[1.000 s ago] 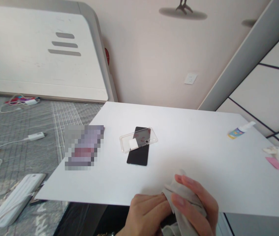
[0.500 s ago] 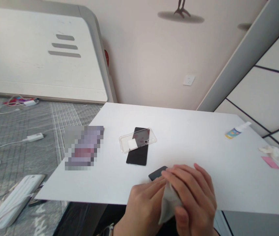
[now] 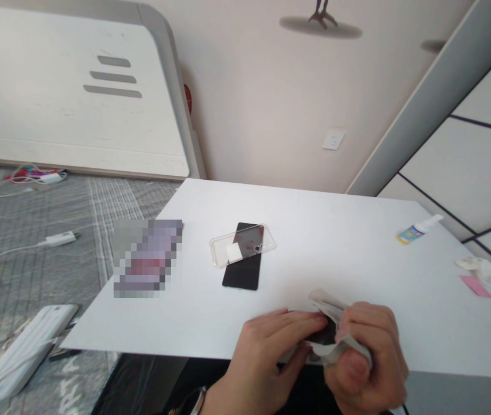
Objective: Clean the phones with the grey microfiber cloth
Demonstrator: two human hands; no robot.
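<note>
- Dark phone-like slab (image 3: 325, 334), mostly wrapped in a grey cloth (image 3: 340, 346), held between both hands just over the near edge of the tabletop; exact kind of object hidden by the folds
- Left fingers (image 3: 291, 323) pressed together and laid across the slab's upper side, with the left hand (image 3: 266, 346) cupped beneath
- Right fingers (image 3: 358, 363) curled tight, pinching the cloth against the slab, with the right hand (image 3: 364, 351) closed around the bundle
- Likely weak point: cloth between fingers and slab, slippery enough to let a smooth face slide out under uneven pressure
- Near edge of the white tabletop (image 3: 176, 349) directly below the hands, so any slip could mean a fall past the edge onto the hard floor
- Grit caught in the folds, a possible cause of fine scratches on the slab under firm rubbing
- Clear phone case (image 3: 245, 245) resting on a black glass-faced slab (image 3: 240, 274), well ahead of the hands; a careless sweep of the cloth or a wrist could knock the case askew
- Small white spray bottle (image 3: 418, 230) lying on its side near the far right, with crumpled tissue (image 3: 479, 270) and a pink card (image 3: 475, 286) beside the edge, both easily brushed off
</note>
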